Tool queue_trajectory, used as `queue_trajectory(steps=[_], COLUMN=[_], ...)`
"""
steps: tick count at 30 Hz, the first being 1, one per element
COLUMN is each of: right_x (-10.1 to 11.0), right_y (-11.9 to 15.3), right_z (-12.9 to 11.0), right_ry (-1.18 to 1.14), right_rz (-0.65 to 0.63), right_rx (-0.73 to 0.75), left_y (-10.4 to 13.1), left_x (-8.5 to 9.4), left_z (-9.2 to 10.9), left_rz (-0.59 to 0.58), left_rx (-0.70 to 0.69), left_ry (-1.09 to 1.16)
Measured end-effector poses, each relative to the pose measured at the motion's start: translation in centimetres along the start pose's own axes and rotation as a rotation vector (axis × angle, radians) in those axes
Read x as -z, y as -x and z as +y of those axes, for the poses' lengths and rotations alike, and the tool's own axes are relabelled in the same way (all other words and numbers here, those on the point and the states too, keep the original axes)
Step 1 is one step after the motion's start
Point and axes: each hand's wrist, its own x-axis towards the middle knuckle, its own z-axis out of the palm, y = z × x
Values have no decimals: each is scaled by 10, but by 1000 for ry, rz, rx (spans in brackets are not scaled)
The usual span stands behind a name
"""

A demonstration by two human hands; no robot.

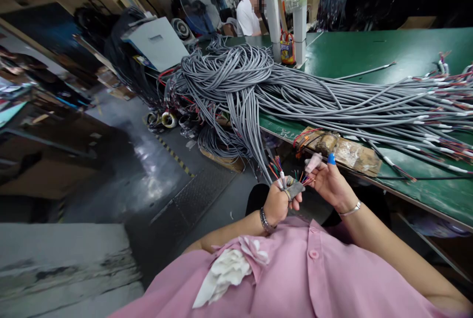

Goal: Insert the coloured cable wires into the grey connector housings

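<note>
My left hand (279, 203) is closed around the end of a grey cable (263, 163), low in front of my body. Coloured wires (276, 164) stick up above its fingers, beside a white sleeve on the cable. A grey covering wraps part of this hand's fingers. More thin coloured wires (303, 178) fan out between the two hands. At their tips is my right hand (330, 185), its thumb and index finger apart. A blue cover sits on that thumb and a pale pink wrap on the index finger. Whether its lower fingers grip any wire is unclear.
A thick bundle of grey cables (236, 69) lies along the green table (369, 47), with stripped ends at right. A taped wooden board (358, 155) rests at the near edge. A white post (271, 8) rises behind. Another person (247, 16) sits beyond.
</note>
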Motion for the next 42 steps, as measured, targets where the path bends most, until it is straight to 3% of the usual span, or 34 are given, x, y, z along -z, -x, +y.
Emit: queue_trajectory(steps=[6, 12, 19, 26, 30, 35, 38, 42], right_x=[11, -2, -14, -25, -27, -12, -3, -3], right_y=[16, 22, 23, 25, 27, 33, 36, 38], right_z=[-8, -20, -24, -8, -1, -3, 4, 19], right_ry=[359, 691, 804, 951, 947, 866, 768, 657], right_rz=[-90, -138, -165, -173, -152, -129, -54, 89], right_rx=[-129, -60, -32, 27, 60, 67, 35, 114], left_y=[5, 9, 12, 9, 8, 6, 4, 3], left_x=[6, 4, 3, 5, 6, 7, 7, 5], left_z=[-2, -2, -3, -9, -10, -12, -14, -15], left_rz=[4, -56, -92, -215, -222, -93, -27, -44], left_rx=[41, 27, 46, 99, 118, 74, 56, 67], left_ry=[-77, -208, -241, -291, -274, -146, -76, -68])
